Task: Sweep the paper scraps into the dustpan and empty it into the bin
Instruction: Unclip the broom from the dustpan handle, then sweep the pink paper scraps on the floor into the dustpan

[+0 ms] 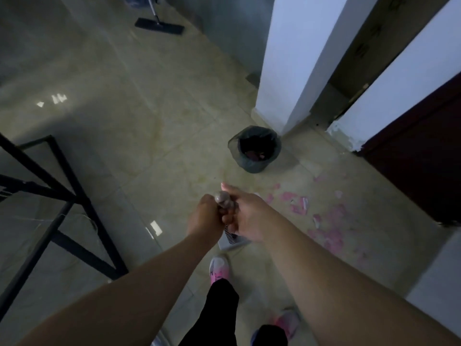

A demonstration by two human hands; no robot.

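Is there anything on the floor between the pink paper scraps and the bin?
Nothing visible does. The paper scraps lie on bare tile to the right of both hands, and the bin stands just beyond them by the white pillar. The black frame and mop sit well off that path.

Your left hand (207, 216) and right hand (249, 216) are bare, with no sleeves on either forearm. Below them, your black trousers (219, 313) run down to white-and-pink trainers: one shoe (219, 269) just under the hands, the other shoe (287, 323) lower right, blurred.
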